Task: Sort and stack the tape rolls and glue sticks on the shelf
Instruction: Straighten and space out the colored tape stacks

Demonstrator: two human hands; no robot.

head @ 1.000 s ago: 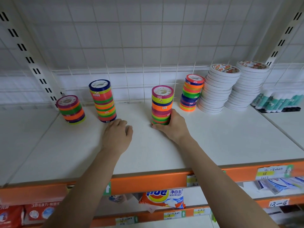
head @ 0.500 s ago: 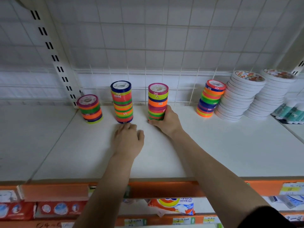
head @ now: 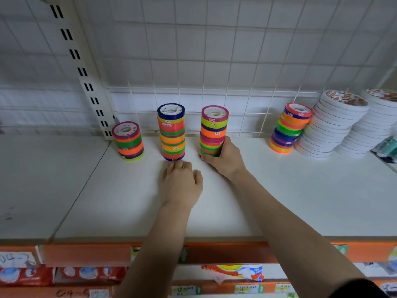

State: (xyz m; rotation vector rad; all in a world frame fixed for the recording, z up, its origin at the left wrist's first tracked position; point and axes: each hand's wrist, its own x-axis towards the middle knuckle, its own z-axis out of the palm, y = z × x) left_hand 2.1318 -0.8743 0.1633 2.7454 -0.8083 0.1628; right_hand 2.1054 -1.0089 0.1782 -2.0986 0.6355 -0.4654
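A short stack of coloured tape rolls [head: 128,141] is standing at the far left of the white shelf [head: 290,196], just beside the slotted upright post [head: 86,74]. To its right, a taller stack topped by a blue roll [head: 171,132] is standing upright, a little apart from the short one. The left hand [head: 181,182] is lying palm down on the shelf just near of this blue-topped stack, its fingers loosely curled, holding nothing; the fingertips are reaching the stack's base, though whether they are touching it is hard to tell. Right of that, the right hand [head: 223,157] is gripping the lower part of a third stack topped by a pink roll [head: 213,131], with fingers wrapping its right side and the thumb at its near base. This stack is standing upright on the shelf, beside the blue-topped one and apart from it. Well to the right, a fourth coloured stack [head: 289,127] is leaning against two slanting piles of white tape rolls [head: 343,125] at the far right. At the right edge, blurred teal-and-white glue sticks [head: 387,147] are lying beside those piles. A wire grid [head: 214,61] is backing the shelf.
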